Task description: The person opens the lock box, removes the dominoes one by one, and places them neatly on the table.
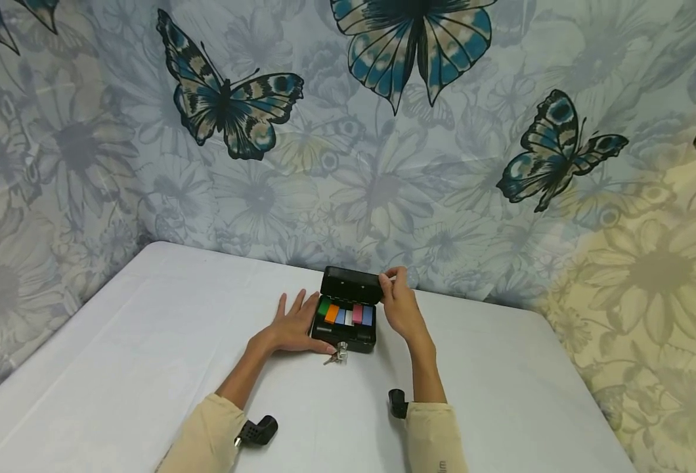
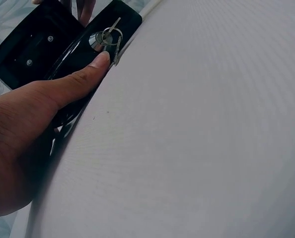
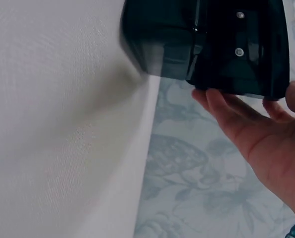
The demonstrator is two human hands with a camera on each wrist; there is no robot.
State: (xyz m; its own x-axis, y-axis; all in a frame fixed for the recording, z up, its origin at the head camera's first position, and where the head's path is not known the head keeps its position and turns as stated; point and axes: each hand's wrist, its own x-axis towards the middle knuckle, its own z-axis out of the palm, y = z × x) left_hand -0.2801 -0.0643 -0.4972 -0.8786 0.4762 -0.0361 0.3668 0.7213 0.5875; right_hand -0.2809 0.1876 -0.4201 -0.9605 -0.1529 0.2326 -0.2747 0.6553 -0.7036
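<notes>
A small black cash box (image 1: 344,340) stands near the table's back edge with its lid (image 1: 351,284) raised. Green, orange, blue, white and pink blocks (image 1: 331,314) lie side by side inside. At the front, a silver lock (image 2: 99,41) carries keys on a ring (image 2: 117,37). My left hand (image 1: 293,327) steadies the box from its left side, fingers spread and straight, the thumb along the front beside the lock. At the lid's right end, my right hand (image 1: 403,307) grips the lid between thumb and fingers. In the right wrist view, the blocks are hidden.
A white-covered table (image 1: 147,368) lies under the box. Behind it hangs a fabric backdrop (image 1: 377,177) printed with butterflies and flowers, close to the table's back edge. Black wrist devices (image 1: 258,431) are worn at both sleeves.
</notes>
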